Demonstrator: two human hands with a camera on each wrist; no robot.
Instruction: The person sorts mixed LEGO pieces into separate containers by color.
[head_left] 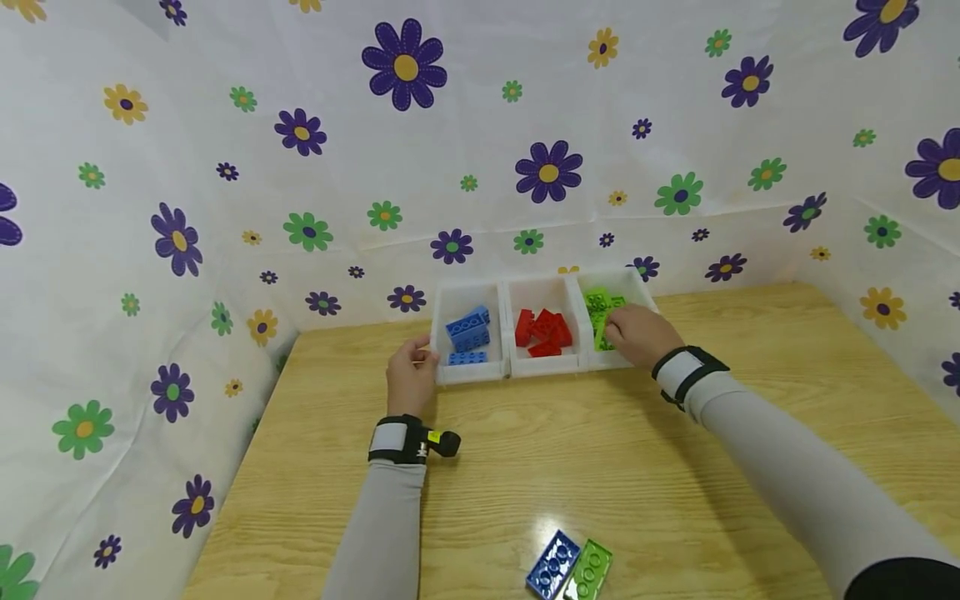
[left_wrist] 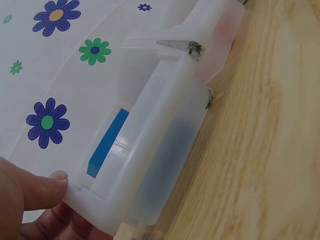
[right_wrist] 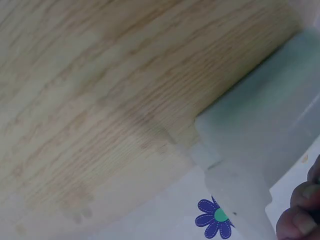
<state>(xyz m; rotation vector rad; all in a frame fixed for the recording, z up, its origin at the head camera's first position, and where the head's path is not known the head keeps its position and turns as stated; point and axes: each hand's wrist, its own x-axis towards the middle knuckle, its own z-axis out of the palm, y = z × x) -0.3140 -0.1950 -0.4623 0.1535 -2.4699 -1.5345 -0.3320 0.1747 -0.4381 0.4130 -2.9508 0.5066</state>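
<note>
My left hand (head_left: 411, 377) grips the left side of a white bin (left_wrist: 165, 100), thumb by the rim and fingers around its outer wall. Blue building bricks (head_left: 469, 335) lie inside that bin. At the other end of the row, my right hand (head_left: 643, 335) reaches over a white bin (head_left: 633, 287) of light green bricks (head_left: 597, 304). Its fingers (right_wrist: 302, 220) are bent at the rim in the right wrist view; I cannot tell whether they hold a brick. Red bricks (head_left: 546, 331) lie in the middle bin (head_left: 542, 289).
A dark blue brick (head_left: 553, 564) and a green brick (head_left: 588, 570) lie side by side near the front of the wooden table (head_left: 525, 450). Behind the bins hangs a white flower-patterned cloth (head_left: 480, 125), which also runs along both sides.
</note>
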